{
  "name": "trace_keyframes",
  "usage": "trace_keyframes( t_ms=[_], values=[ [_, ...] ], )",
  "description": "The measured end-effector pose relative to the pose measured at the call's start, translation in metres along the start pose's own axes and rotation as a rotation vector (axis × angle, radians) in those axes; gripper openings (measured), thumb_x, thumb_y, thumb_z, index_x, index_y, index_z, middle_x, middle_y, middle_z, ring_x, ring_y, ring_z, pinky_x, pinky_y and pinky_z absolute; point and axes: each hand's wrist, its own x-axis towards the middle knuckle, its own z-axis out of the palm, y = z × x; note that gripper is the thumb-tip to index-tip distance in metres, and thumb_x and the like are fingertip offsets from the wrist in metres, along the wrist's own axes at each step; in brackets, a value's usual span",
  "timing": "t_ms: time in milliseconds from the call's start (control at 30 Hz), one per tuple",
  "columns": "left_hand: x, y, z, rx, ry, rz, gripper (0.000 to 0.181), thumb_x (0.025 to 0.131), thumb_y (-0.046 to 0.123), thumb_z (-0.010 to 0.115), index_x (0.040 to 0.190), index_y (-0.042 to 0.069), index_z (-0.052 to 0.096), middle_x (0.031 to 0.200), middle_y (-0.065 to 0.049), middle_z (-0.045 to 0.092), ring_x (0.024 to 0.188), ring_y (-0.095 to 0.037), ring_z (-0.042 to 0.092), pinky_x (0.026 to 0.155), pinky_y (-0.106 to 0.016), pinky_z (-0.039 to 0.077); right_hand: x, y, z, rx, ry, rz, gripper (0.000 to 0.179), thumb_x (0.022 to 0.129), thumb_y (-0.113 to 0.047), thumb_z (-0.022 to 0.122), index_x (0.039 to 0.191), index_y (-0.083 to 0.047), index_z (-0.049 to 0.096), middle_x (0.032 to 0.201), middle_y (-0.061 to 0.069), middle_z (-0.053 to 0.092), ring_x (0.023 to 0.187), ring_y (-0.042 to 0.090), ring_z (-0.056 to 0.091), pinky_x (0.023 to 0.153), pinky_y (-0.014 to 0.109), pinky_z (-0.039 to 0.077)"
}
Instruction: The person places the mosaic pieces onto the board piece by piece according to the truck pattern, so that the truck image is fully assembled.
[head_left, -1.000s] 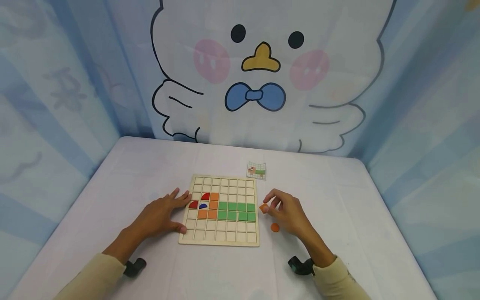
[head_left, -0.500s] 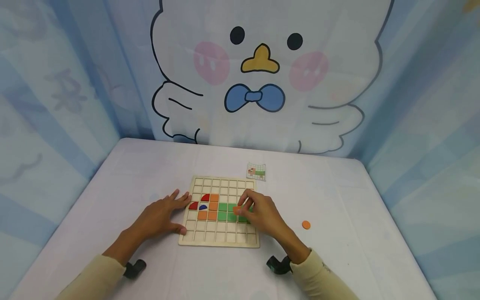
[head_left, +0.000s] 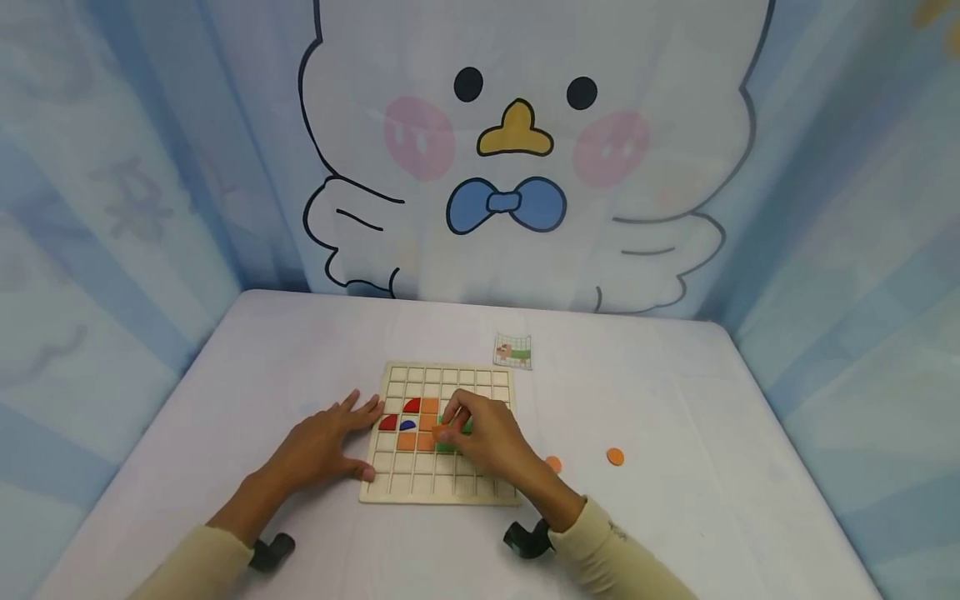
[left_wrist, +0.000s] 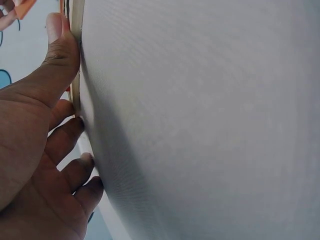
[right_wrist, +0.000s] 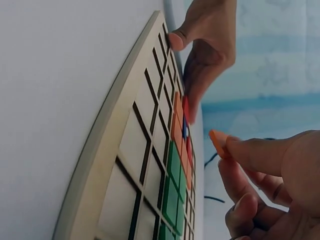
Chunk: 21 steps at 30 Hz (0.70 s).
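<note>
My right hand (head_left: 487,435) pinches a small orange tile (right_wrist: 218,145) between thumb and fingertips, just over the wooden grid board (head_left: 420,485). In the right wrist view the tile is seen nearly edge-on, apart from the board. My left hand (head_left: 322,443) lies spread at the board's left side, its thumb and fingertips against the edge. Set in the grid are orange squares (head_left: 406,442), red curved pieces (head_left: 412,406), a blue half-round piece (head_left: 407,425) and green squares (right_wrist: 170,205). My right hand covers most of the green ones in the head view.
Behind the board's far right corner lies a small picture card (head_left: 513,352) with a gridded pattern. Two orange discs lie on the white table: one disc (head_left: 615,457) to the right, another disc (head_left: 553,464) by my right wrist. A printed curtain (head_left: 360,242) stands behind the table.
My right hand has moved left from beside the board to over its middle, carrying the orange tile. Both orange discs now show beyond that arm. The left hand stays at the board's edge.
</note>
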Motion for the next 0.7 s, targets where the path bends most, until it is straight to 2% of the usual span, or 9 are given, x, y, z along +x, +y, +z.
trace_keyframes(
  t_ms=[167,433,700],
  values=[
    [-0.002,0.000,-0.001,-0.011,0.008,0.019,0.109,0.070,0.058,0.092,0.162,0.021,0.046,0.170,-0.019,0.038,0.154,-0.056,0.036,0.115,-0.075,0.039,0.007,-0.006,0.011,-0.015,-0.005,-0.012,0.019,0.091,-0.015,0.085,0.096,-0.018,0.067,0.085,-0.005,0.073,0.079,0.006,0.064,0.072,0.025,0.050],
    [-0.003,-0.001,0.002,-0.010,0.016,0.036,0.110,0.068,0.056,0.094,0.162,0.022,0.047,0.169,-0.014,0.041,0.153,-0.055,0.037,0.114,-0.075,0.040,0.018,-0.013,0.027,-0.004,-0.041,0.000,0.017,0.091,-0.018,0.085,0.096,-0.019,0.069,0.082,-0.009,0.070,0.075,0.003,0.060,0.069,0.022,0.047],
    [-0.001,-0.002,0.000,0.002,0.026,0.039,0.109,0.069,0.053,0.094,0.162,0.021,0.046,0.169,-0.020,0.039,0.150,-0.057,0.040,0.113,-0.075,0.042,0.033,-0.021,0.040,-0.017,-0.063,0.002,0.016,0.092,-0.017,0.085,0.090,-0.019,0.069,0.081,-0.009,0.069,0.070,0.002,0.058,0.064,0.020,0.046]
  ],
)
